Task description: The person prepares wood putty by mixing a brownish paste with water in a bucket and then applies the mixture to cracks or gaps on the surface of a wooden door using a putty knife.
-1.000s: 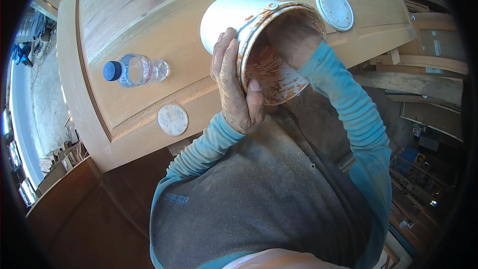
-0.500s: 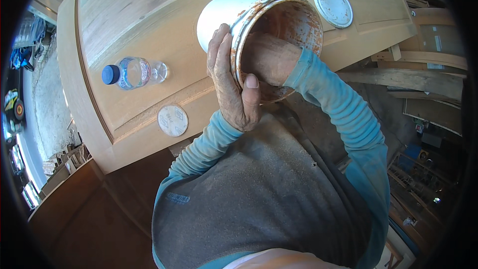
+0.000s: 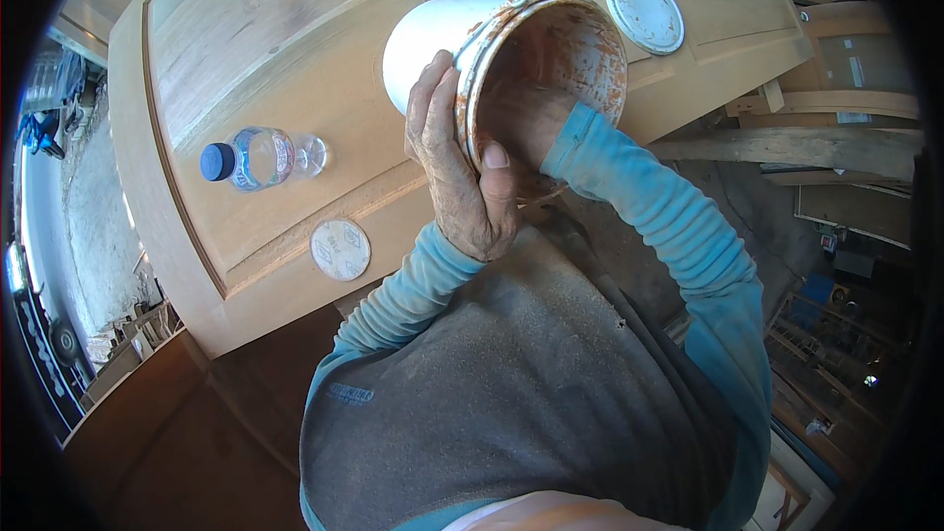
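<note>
The white bucket (image 3: 428, 39) is tilted over the panelled door (image 3: 305, 69); the left hand (image 3: 457, 167) has its fingers clamped on the rim; the right hand (image 3: 536, 118) is inside, its fingers hidden, so I cannot tell their state.

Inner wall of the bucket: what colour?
White with orange-brown smears on the inner wall of the bucket; best seen in the head view.

Bucket (image 3: 428, 39) white, smeared rust-brown inside; lid (image 3: 644, 13) white, brown-flecked; bottle cap (image 3: 216, 161) blue; sleeves (image 3: 664, 211) turquoise; shirt front (image 3: 521, 364) dark grey.
</note>
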The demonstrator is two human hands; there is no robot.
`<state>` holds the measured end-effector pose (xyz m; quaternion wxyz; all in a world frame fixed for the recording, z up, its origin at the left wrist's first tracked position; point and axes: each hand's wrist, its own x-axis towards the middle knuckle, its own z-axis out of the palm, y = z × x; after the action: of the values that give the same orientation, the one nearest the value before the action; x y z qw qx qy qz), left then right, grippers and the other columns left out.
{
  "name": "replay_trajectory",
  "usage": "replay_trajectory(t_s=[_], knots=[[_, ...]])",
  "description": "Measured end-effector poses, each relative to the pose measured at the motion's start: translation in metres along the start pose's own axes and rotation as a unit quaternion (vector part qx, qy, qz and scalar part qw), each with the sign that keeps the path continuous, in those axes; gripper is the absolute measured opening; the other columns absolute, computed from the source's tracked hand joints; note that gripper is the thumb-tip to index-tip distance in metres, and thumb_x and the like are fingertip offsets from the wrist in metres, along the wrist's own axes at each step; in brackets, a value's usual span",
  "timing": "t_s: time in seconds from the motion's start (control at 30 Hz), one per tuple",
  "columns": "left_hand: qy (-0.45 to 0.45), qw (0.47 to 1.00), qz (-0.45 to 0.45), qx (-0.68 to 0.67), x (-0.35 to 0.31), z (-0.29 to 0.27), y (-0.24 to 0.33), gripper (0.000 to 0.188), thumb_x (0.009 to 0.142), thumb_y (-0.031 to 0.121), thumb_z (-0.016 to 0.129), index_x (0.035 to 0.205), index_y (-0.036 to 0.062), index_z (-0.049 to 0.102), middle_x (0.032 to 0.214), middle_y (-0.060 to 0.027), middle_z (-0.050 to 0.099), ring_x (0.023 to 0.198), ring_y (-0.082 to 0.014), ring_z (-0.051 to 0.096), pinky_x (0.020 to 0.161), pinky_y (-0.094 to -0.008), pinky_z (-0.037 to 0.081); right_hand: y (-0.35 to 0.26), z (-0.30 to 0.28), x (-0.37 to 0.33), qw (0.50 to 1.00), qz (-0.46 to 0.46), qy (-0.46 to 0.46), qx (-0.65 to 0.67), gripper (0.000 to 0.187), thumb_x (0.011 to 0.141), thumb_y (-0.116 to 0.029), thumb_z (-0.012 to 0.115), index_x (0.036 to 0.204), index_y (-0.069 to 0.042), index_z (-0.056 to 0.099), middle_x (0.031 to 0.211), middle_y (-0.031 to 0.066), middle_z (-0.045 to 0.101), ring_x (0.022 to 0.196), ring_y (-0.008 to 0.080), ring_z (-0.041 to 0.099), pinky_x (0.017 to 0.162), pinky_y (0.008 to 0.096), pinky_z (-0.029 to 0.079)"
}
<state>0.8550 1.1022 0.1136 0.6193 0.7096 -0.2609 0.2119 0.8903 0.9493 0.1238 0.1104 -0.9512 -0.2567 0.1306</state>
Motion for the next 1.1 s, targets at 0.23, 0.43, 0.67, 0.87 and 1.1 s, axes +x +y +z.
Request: replay_trajectory(t_s=[0.23, 0.43, 0.67, 0.87, 1.1], knots=[[-0.011, 1.0, -0.008, 0.007, 0.003, -0.007, 0.002, 0.066, 0.106, 0.03, 0.043, 0.159, -0.007, 0.028, 0.165, -0.0276, 0.03, 0.155, -0.0408, 0.029, 0.126, -0.0498, 0.025, -0.026, -0.044, 0.001, 0.997, -0.035, -0.01, 0.066, 0.018, 0.091, -0.012, 0.064, 0.102, -0.003, 0.075, 0.109, 0.0196, 0.076, 0.101, 0.0341, 0.075, 0.092, 0.0443, 0.061], [-0.002, 1.0, -0.005, 0.008, 0.003, -0.011, -0.001, 0.063, 0.107, 0.028, 0.041, 0.158, -0.0068, 0.03, 0.165, -0.0265, 0.03, 0.155, -0.0397, 0.029, 0.127, -0.0495, 0.024, -0.012, -0.035, -0.002, 0.989, 0.1, 0.052, -0.095, 0.017, 0.092, -0.012, 0.065, 0.103, -0.007, 0.077, 0.108, 0.0187, 0.076, 0.101, 0.0332, 0.076, 0.087, 0.0441, 0.063], [0.01, 1.0, -0.018, 0.007, -0.001, -0.011, 0.0, 0.061, 0.107, 0.026, 0.041, 0.158, -0.0056, 0.031, 0.164, -0.026, 0.031, 0.154, -0.0393, 0.031, 0.126, -0.0489, 0.027, -0.03, -0.015, -0.006, 0.992, 0.079, -0.061, -0.076, 0.016, 0.093, -0.016, 0.066, 0.102, -0.009, 0.078, 0.112, 0.0163, 0.075, 0.104, 0.0299, 0.075, 0.087, 0.0424, 0.063], [-0.003, 1.0, -0.003, 0.021, -0.004, -0.014, 0.004, 0.06, 0.105, 0.02, 0.041, 0.158, -0.0057, 0.03, 0.162, -0.0264, 0.033, 0.154, -0.0398, 0.031, 0.126, -0.0493, 0.028, -0.019, -0.036, -0.01, 0.985, 0.11, 0.02, -0.132, 0.018, 0.095, -0.015, 0.062, 0.103, -0.01, 0.077, 0.109, 0.0142, 0.076, 0.105, 0.0302, 0.075, 0.09, 0.0437, 0.062], [0.001, 1.0, 0.002, 0.026, -0.006, -0.012, 0.005, 0.06, 0.106, 0.021, 0.041, 0.158, -0.0059, 0.029, 0.162, -0.0265, 0.033, 0.154, -0.04, 0.032, 0.125, -0.0498, 0.028, -0.018, -0.02, -0.016, 0.994, 0.104, -0.015, -0.001, 0.018, 0.095, -0.01, 0.061, 0.103, -0.008, 0.077, 0.113, 0.0168, 0.075, 0.108, 0.0314, 0.074, 0.093, 0.044, 0.061]])
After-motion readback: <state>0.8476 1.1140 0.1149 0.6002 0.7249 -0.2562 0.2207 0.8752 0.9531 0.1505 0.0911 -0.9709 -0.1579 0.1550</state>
